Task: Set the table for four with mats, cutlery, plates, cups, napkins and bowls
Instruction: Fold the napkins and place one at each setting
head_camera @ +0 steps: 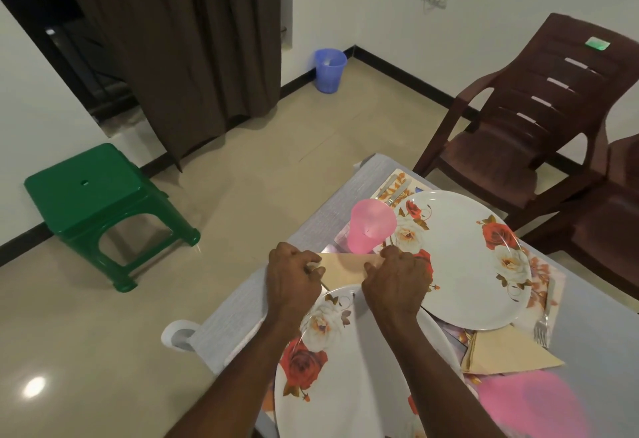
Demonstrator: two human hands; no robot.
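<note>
— Stood where?
— Over a table (332, 216) under a pale grey cloth, near its corner, in a room with a glossy beige tiled floor (242, 178) and white walls edged with a dark skirting.

— Laid with what?
— Two white plates with red and cream roses: far plate (460, 258) on a floral mat (397, 183), near plate (345, 379) closest to the camera. Between them, a beige napkin (345, 270), just beside an upturned pink cup (371, 226). Further right, a second beige napkin (508, 354) folded to a point, with a fork (543, 327) at the far plate's edge. Cutlery (397, 194) lay on the mat beyond the cup. A pink blur at the lower right, too smeared to name.

— And the hands?
— Left hand (292, 280) curled, pinching the napkin's left end. Right hand (397, 280) also curled, knuckles up, gripping the napkin's right end, over the gap between the plates.

— Around the table?
— A green plastic stool (100, 202) out on the floor to the left, a blue bin (330, 69) in the far corner, a brown curtain (186, 50) across a dark doorway, and a brown plastic chair (539, 109) drawn up on the right, with part of another beside it.
</note>
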